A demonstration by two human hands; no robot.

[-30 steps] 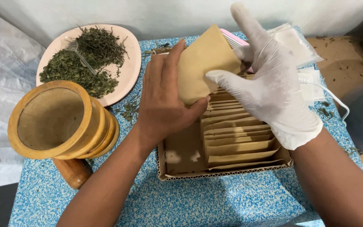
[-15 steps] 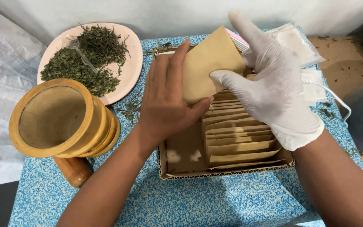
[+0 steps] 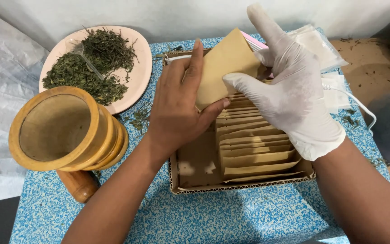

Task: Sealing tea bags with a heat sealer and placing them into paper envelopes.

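Bare left hand [image 3: 177, 113] and gloved right hand [image 3: 290, 97] holding paper envelope [image 3: 226, 68]

Head view, close, steeply downward

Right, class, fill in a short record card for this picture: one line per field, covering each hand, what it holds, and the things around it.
Left hand: bare, gripping the tan paper pouch from the left
Right hand: white glove, thumb on the pouch's right side
Cardboard tray: under both hands, a row of matching pouches standing in its right half
Wooden mortar: tilted, left of the tray
Pink plate: behind the mortar, holding dried green herbs
Table: blue speckled top
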